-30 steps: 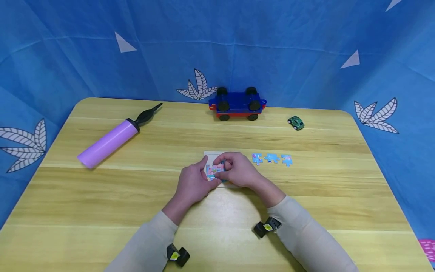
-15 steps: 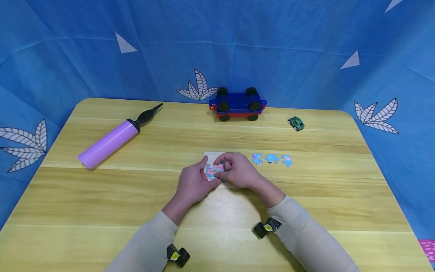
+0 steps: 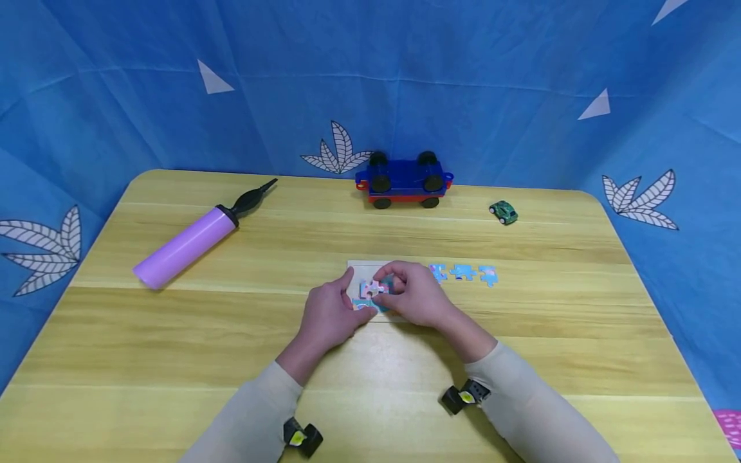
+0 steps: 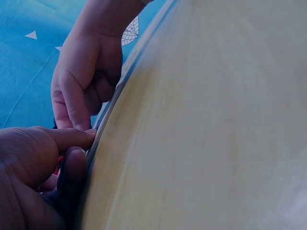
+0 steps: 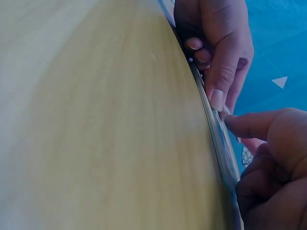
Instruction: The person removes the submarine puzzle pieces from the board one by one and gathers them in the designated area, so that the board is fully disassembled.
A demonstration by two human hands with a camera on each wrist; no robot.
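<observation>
In the head view, a small pale puzzle board (image 3: 361, 264) lies mid-table, with blue jigsaw pieces (image 3: 362, 304) along its lower part. My left hand (image 3: 327, 314) holds the board at its lower-left corner, fingers on the left side and thumb along the near edge. My right hand (image 3: 418, 298) pinches a pink-and-blue jigsaw piece (image 3: 370, 289) over the board between thumb and forefinger; whether it is one piece or joined pieces I cannot tell. The right hand covers the board's right side. Both wrist views show the hands (image 4: 29, 165) (image 5: 273, 148) close together; the pieces are mostly hidden there.
Three loose blue jigsaw pieces (image 3: 463, 272) lie in a row right of the board. Farther back stand a blue-and-red toy wagon (image 3: 404, 180) and a green toy car (image 3: 503, 212). A purple hand pump (image 3: 188, 247) lies at the left. A blue cloth (image 3: 463, 77) hangs behind the table.
My right hand has shifted slightly right, and the pink-and-blue piece has moved right with it, baring more board at the left. My left hand has stayed in place.
</observation>
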